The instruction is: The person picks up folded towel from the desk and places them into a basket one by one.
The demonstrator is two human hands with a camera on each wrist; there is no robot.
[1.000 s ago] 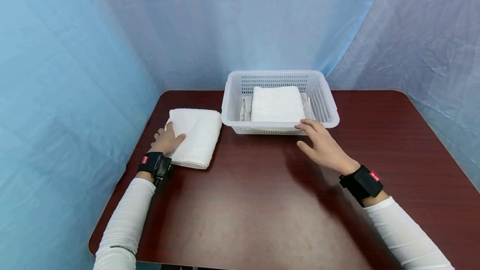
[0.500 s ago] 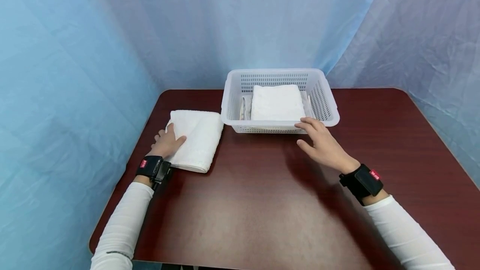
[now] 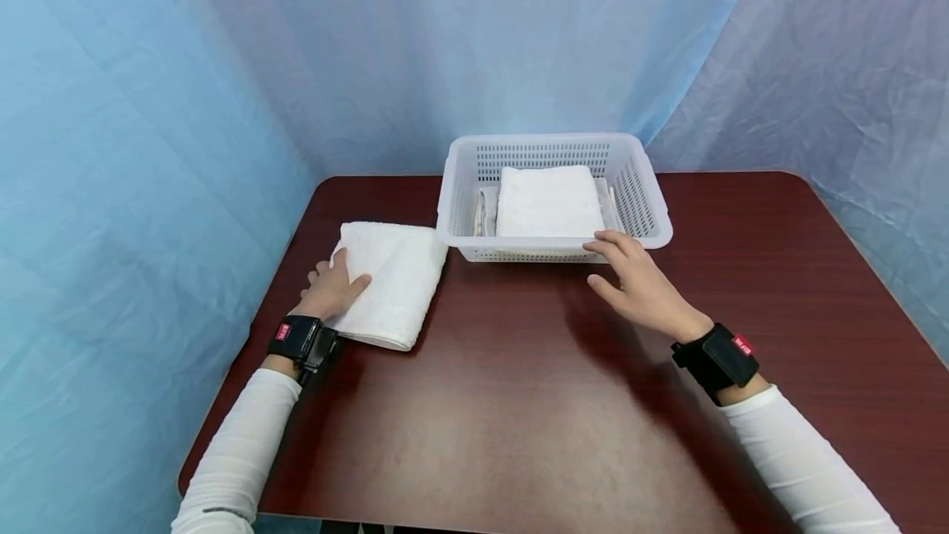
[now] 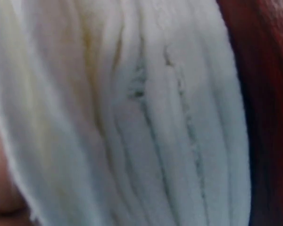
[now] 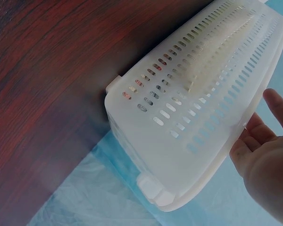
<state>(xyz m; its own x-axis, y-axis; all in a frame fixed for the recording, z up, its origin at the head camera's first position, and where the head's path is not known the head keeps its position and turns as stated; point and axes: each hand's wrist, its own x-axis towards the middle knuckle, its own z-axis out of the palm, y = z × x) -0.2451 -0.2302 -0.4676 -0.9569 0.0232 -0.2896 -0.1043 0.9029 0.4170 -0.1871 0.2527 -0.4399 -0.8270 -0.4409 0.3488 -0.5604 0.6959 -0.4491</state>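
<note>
A folded white towel (image 3: 393, 283) lies on the left part of the table. At its left edge rests my left hand (image 3: 329, 288), thumb and index finger over the top and the other fingers spread beside the edge. In the left wrist view, the stacked layers of the towel (image 4: 174, 113) fill most of the picture. My right hand (image 3: 641, 287) is at the front right of a white plastic basket (image 3: 519, 244), with loosely bent fingers by its front rim. The right wrist view shows the hand (image 5: 269, 155) close to the basket's rim (image 5: 212, 176). Another folded white towel (image 3: 549, 203) lies inside the basket.
Greyish folded cloths (image 3: 487, 213) show beside and below the towel in the basket. The dark red-brown table (image 3: 504, 402) carries everything. Blue sheets (image 3: 356, 56) hang behind and to the left of it.
My left hand and the towel under it have shifted slightly toward the near side and to the right, the towel turning a little. The right hand and basket have hardly moved.
</note>
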